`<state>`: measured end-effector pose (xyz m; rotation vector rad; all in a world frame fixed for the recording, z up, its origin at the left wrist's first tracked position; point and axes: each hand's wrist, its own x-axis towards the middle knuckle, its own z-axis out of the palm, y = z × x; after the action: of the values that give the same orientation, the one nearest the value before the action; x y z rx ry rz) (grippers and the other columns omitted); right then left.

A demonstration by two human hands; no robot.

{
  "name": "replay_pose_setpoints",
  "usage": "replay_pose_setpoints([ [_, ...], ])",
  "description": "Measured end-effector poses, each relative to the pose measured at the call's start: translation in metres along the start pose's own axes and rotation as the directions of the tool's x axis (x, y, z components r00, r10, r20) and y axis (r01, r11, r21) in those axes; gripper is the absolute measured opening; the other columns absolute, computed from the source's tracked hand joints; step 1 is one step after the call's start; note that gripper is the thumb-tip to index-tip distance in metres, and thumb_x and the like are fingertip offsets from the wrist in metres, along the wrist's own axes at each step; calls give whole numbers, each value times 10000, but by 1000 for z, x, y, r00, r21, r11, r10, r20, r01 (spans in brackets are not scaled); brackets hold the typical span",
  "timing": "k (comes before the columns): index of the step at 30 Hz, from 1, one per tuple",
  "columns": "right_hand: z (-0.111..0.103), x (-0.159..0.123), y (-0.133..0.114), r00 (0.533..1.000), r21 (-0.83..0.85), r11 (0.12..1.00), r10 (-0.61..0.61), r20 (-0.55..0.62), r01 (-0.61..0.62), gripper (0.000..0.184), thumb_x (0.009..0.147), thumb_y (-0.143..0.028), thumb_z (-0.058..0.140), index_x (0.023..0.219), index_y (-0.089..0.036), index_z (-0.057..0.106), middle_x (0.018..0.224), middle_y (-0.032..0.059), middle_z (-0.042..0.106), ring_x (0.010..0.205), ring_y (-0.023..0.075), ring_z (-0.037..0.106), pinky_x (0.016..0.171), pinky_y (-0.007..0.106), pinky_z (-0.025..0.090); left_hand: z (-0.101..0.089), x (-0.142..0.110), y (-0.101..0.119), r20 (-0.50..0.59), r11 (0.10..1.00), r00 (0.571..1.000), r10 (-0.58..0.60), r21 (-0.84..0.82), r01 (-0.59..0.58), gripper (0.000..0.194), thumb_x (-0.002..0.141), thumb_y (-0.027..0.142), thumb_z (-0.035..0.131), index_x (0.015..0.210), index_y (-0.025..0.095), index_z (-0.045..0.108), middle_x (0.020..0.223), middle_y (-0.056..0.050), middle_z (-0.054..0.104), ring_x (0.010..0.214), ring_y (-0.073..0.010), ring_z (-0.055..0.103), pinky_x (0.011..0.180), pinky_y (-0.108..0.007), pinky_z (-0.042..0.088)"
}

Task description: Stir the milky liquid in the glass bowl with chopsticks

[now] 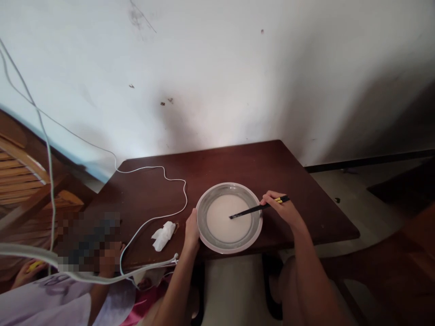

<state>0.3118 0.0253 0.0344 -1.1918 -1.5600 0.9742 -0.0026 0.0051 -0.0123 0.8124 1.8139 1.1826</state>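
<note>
A round bowl [202, 204] with a pale rim stands near the front edge of a dark wooden table [238, 165]. It holds a whitish liquid [220, 222]. My left hand [192, 230] rests against the bowl's left rim, fingers curled round it. My right hand [280, 207] is at the bowl's right rim and pinches a pair of black chopsticks [253, 210] with yellow ends. The chopstick tips dip into the liquid near the middle.
A crumpled white tissue [163, 235] lies left of the bowl. A white cable [171, 181] snakes across the table's left half and off the front edge. Another person [78, 294] sits at lower left. A wooden chair [23, 181] stands left; a wall rises behind.
</note>
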Motion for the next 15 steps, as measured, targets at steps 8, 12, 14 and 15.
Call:
replay_pose_setpoints([
  [8,0,-1,0,997,-24,1000,-21,-77,19,319,920,-426,600,683,-243,709,736,34,737,762,235,694,749,352,505,1,-3,5,13,1000,1000,-21,-17,21,608,806,738,577,817,154,744,900,-152,772,937,-309,684,875,-418,530],
  [12,1,-1,-1,1000,2,1000,-14,11,14,289,902,-420,622,701,-246,733,762,39,759,777,239,704,755,351,517,1,-5,7,-1,999,1000,-30,-42,30,603,775,749,594,816,166,744,901,-128,773,942,-304,679,892,-416,527],
  [14,1,0,-1,1000,2,1000,-32,-2,32,256,890,-410,636,727,-246,746,794,42,767,804,243,710,772,354,518,1,-6,7,-1,999,999,-33,-34,33,617,784,759,578,810,165,743,893,-132,769,944,-302,683,901,-414,523],
  [15,1,0,0,999,-7,999,-34,-30,34,260,893,-411,634,723,-246,742,789,41,762,801,242,707,772,355,515,2,-5,6,-4,999,1000,-25,-29,25,632,787,770,571,806,161,741,879,-137,766,938,-302,687,900,-417,524],
])
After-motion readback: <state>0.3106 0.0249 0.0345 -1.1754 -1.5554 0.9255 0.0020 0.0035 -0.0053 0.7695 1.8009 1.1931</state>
